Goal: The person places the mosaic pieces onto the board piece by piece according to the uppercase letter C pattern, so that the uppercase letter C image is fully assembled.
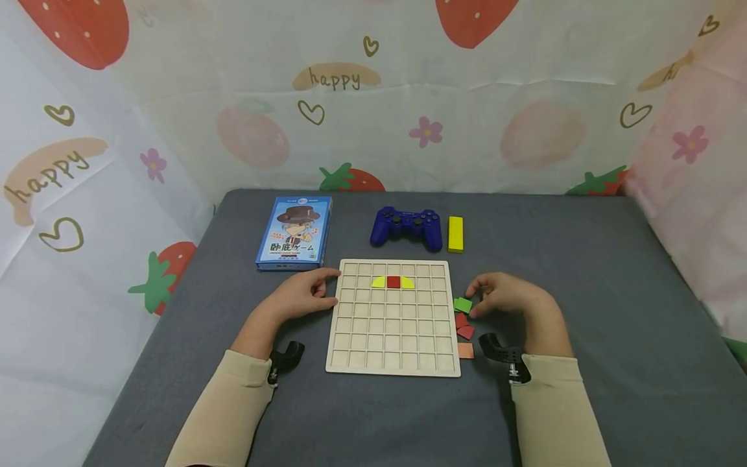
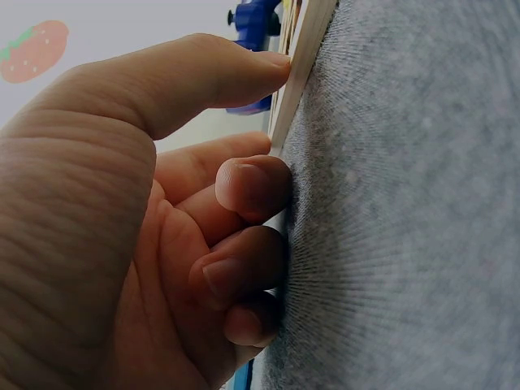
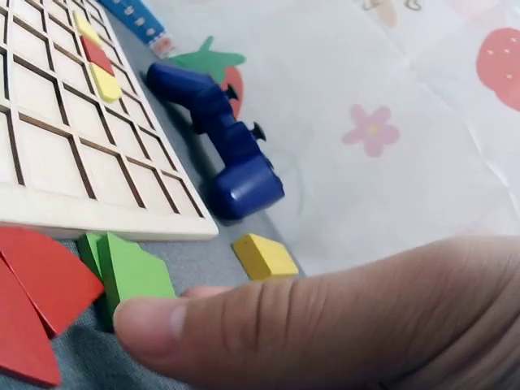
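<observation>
A pale wooden grid board [image 1: 392,327] lies flat. In one of its upper rows, a red square [image 1: 393,282] sits between two yellow curved pieces [image 1: 379,282]. My left hand [image 1: 300,295] is at the board's left edge, with thumb and index finger spread apart and their tips against its side. In the left wrist view, the remaining fingers [image 2: 236,268] bend down onto the cloth. Beside the right edge, my right hand [image 1: 508,295] has its thumb and index finger apart around the green pieces [image 1: 463,305]. The right wrist view shows the thumb [image 3: 162,325] overlapping a green piece.
Red pieces [image 1: 464,332] and an orange piece [image 1: 465,351] lie along the board's right edge. Behind the board are a blue boxed game [image 1: 295,233], a blue game controller [image 1: 406,227] and a yellow block [image 1: 455,234]. A printed curtain [image 1: 467,130] encloses the grey table [image 1: 613,292].
</observation>
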`<action>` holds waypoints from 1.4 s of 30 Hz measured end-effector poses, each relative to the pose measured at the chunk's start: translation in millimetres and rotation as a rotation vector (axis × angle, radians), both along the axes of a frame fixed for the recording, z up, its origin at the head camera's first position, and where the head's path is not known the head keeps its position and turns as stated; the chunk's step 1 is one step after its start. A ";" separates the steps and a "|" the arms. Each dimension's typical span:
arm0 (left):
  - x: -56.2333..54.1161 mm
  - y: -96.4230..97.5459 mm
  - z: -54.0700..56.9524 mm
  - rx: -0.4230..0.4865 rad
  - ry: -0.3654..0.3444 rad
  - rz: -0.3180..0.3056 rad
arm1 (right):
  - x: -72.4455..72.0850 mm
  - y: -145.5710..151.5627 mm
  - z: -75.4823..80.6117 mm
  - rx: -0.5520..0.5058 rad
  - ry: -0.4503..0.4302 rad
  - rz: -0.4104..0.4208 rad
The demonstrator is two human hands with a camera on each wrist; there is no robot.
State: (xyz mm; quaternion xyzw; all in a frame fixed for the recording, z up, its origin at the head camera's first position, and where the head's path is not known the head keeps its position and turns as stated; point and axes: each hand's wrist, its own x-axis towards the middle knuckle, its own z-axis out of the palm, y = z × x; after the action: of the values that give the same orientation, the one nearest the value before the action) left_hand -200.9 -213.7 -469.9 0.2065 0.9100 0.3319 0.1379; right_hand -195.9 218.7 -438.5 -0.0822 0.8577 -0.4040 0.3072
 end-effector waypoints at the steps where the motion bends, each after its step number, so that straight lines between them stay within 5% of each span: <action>1: 0.0 0.0 0.1 0.003 0.000 0.000 | 0.0 -1.4 -0.1 0.013 -0.005 -0.005; 13: -0.8 -0.3 -2.5 0.008 0.013 -0.008 | 2.2 -10.4 -0.5 0.123 -0.004 -0.026; 31: 0.0 0.4 -1.0 -0.004 0.008 -0.005 | -0.1 -13.0 -3.3 0.125 0.072 -0.066; 42: 0.0 -0.3 -0.9 -0.006 0.017 -0.008 | 6.6 -10.6 23.0 0.107 0.185 -0.115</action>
State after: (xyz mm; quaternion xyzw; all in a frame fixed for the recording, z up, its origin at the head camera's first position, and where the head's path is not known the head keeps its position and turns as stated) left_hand -200.9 -214.0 -470.7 0.2123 0.9114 0.3268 0.1323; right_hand -189.3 208.1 -415.4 -0.0533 0.9060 -0.3651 0.2073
